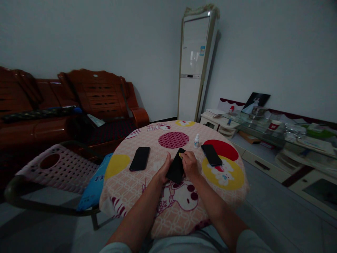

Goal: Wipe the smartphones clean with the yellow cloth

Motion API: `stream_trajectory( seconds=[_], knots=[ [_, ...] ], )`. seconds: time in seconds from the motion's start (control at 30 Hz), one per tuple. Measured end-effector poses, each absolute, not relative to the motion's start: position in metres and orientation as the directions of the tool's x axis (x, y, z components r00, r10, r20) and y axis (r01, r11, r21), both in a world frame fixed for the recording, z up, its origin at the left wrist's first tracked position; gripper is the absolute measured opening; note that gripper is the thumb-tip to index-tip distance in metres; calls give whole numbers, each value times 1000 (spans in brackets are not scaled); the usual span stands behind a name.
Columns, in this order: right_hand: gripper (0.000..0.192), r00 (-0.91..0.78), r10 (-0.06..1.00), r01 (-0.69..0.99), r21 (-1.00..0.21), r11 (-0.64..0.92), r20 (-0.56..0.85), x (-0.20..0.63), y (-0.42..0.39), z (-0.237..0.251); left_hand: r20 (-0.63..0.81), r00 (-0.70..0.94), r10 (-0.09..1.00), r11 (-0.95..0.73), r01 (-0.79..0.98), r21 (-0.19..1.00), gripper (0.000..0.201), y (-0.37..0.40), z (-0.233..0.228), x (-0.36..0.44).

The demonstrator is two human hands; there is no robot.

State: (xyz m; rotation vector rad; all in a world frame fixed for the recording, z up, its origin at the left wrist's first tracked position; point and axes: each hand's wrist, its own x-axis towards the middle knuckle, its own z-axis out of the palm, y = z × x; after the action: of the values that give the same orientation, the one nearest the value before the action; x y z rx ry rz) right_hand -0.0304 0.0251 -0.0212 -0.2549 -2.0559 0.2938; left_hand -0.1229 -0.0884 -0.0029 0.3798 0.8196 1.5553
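My left hand (162,173) grips the lower left edge of a black phone (176,170) held above the middle of the round table (147,203). My right hand (189,162) pinches a small yellow cloth (180,154) against the phone's top end. A second black phone (140,159) lies flat to the left. A third black phone (211,155) lies to the right on a red patch of the cloth. A small white bottle (196,141) stands upright just beyond my right hand.
A pink perforated plastic chair (56,168) with a blue cushion (93,184) stands left of the table. A brown wooden sofa (65,109) lines the far left wall. A tall white air conditioner (193,66) stands in the corner, and a cluttered low cabinet (276,140) runs along the right.
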Motion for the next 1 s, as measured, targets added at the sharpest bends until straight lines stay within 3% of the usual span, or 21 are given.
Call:
stream_trajectory(
  seconds=[0.13,0.23,0.4,0.53,0.6,0.73,0.83,1.0],
  knots=[
    [31,-422,369,137,-344,929,828,-29,33,-19,-164,-3,986,115,-701,704,77,-91,-2,-121],
    [31,-426,359,135,-334,933,830,-26,30,-17,-157,18,987,128,-671,730,79,-91,-3,-121],
    [31,-578,196,4,-238,971,792,-23,4,-19,-238,-185,954,54,-672,738,64,-89,-9,-126],
    [29,-628,80,-105,-186,977,774,-24,-10,-19,-249,-252,935,14,-675,738,61,-90,-10,-128],
    [31,-557,130,-93,-217,972,821,-24,-5,-15,-233,-266,935,0,-659,752,57,-91,-8,-127],
    [33,-280,367,50,-369,928,887,-20,21,-5,-173,-186,967,43,-551,833,40,-94,-6,-123],
    [33,-220,392,80,-384,920,893,-16,35,-1,-155,-115,981,87,-455,886,38,-95,-5,-120],
    [32,-376,357,74,-356,932,855,-17,36,-3,-104,-53,993,76,-390,918,36,-96,-8,-120]
  ],
)
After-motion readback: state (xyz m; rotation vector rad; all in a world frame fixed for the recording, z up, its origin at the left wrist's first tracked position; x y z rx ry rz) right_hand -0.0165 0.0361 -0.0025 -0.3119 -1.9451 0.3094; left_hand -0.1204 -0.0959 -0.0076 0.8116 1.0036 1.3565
